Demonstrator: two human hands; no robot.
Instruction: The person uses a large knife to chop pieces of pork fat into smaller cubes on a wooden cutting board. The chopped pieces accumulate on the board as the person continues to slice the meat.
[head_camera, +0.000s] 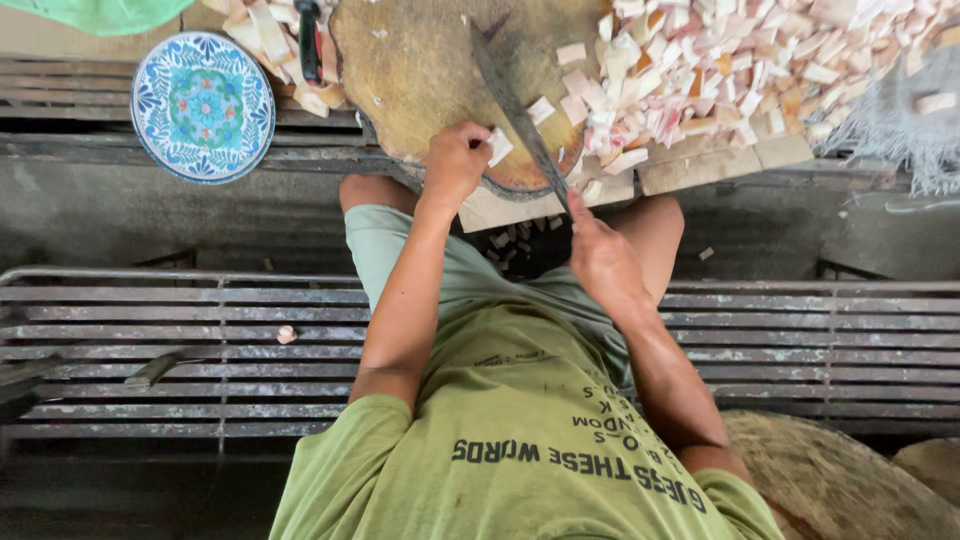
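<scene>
A round wooden chopping block (430, 75) sits at the top middle of the view, and everything else is placed from it. The left hand (455, 160) rests at the block's near edge, fingers pinched around 1 small pale cut piece (499, 146) that lies on the wood. The right hand (600, 262) sits below the block's near edge, clenched around the handle of a long dark knife (515, 115); the blade runs from that hand diagonally up across the block, just beside the pinched piece. To the right of the block lies a large heap of pale and pinkish cut pieces (730, 65), spread over wooden boards (700, 168), with a few pieces on the block's right side. To the left of the block, a smaller pile of pieces (270, 40) touches its rim, and farther left sits 1 round plate (203, 105) with a blue and green floral pattern. Below the block, the person's green shirt (520, 430) and bare knees show above a grey slatted bench (180, 350), on which 1 small stray piece (287, 334) lies.
</scene>
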